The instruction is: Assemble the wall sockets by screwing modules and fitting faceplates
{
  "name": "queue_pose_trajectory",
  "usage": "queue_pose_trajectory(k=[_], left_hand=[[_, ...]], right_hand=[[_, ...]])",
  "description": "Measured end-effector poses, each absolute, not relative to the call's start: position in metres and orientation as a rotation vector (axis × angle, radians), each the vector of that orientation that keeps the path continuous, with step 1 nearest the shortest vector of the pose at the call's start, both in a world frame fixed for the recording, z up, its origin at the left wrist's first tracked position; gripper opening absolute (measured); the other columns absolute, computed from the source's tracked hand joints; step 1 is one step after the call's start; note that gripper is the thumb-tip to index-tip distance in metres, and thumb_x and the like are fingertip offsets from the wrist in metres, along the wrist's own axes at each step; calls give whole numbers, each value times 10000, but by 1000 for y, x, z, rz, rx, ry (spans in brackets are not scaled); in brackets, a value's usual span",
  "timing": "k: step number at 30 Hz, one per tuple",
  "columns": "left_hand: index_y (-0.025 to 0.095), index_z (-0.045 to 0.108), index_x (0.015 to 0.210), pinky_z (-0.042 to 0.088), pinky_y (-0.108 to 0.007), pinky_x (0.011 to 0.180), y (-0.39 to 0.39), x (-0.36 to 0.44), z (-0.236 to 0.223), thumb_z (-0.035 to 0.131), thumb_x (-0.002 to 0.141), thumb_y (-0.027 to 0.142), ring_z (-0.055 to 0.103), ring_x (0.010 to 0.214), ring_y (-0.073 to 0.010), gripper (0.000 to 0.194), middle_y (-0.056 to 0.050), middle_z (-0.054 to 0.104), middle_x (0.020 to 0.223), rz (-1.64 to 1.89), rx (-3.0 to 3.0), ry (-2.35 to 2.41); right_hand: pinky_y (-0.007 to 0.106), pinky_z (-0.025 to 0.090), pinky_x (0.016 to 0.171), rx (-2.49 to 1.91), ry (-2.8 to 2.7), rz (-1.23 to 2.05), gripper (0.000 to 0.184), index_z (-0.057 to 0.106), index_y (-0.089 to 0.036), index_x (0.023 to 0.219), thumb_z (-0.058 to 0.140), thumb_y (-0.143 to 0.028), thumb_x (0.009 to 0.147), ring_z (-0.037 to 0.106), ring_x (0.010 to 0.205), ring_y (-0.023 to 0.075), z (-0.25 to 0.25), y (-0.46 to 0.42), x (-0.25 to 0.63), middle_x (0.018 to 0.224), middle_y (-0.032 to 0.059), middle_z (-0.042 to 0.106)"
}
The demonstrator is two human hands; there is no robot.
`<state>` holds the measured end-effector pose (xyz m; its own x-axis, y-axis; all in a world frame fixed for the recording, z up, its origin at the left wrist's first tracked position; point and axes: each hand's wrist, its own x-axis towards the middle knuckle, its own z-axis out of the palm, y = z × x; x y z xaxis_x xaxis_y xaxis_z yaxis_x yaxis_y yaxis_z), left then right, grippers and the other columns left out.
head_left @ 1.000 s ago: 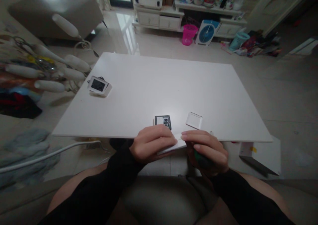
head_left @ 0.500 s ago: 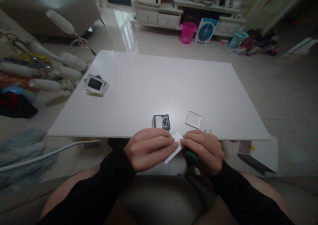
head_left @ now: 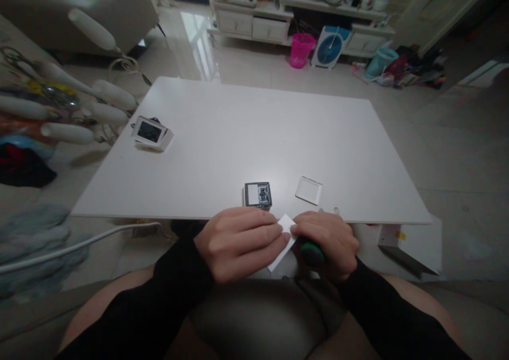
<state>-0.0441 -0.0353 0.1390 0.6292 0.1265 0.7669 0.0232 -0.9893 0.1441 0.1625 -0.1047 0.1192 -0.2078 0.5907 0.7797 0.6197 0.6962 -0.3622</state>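
My left hand (head_left: pixel 242 243) is closed on a flat white panel (head_left: pixel 281 248), which it holds tilted just off the table's front edge. My right hand (head_left: pixel 328 243) wraps around a screwdriver (head_left: pixel 311 253) with a green-and-black handle; its shaft is hidden. The right thumb and fingertips also touch the panel's right edge. Just beyond my left hand lies a square device module (head_left: pixel 257 194) with a black rim and a printed face. A clear-looking rectangular cover (head_left: pixel 309 190) rests to its right, and small pale bits (head_left: pixel 336 210) lie by my right fingers.
On the white table (head_left: pixel 222 137), a boxy white device (head_left: pixel 152 133) with a dark screen stands at the far left. A white metal lamp-like stand (head_left: pixel 113 95) borders the left edge. Below the right front corner is a white box (head_left: pixel 415 248). A white cable (head_left: pixel 91 246) runs at lower left.
Both hands have drawn slightly lower toward me, and the white panel has turned to a steeper angle. The screwdriver handle's end has swung toward the camera. The view has shifted slightly.
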Motion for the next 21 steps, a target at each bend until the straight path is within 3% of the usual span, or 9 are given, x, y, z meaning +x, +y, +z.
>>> queue_pose_trajectory(k=[10, 21], left_hand=[[135, 732, 1073, 649, -342, 1003, -50, -51, 153, 570, 1017, 88, 762, 1116, -192, 177, -69, 826, 1042, 1115, 2672, 289], [106, 731, 1077, 645, -334, 1012, -50, -51, 153, 559, 1014, 71, 760, 1091, -183, 186, -86, 824, 1024, 1115, 2665, 267]], right_hand=[[264, 594, 614, -965, -1881, 21, 56, 667, -209, 980, 615, -217, 960, 734, 671, 153, 122, -107, 160, 744, 1, 733], [272, 583, 602, -963, -1867, -26, 92, 674, -203, 984, 602, -257, 1000, 719, 657, 155, 120, -107, 158, 722, 0, 721]])
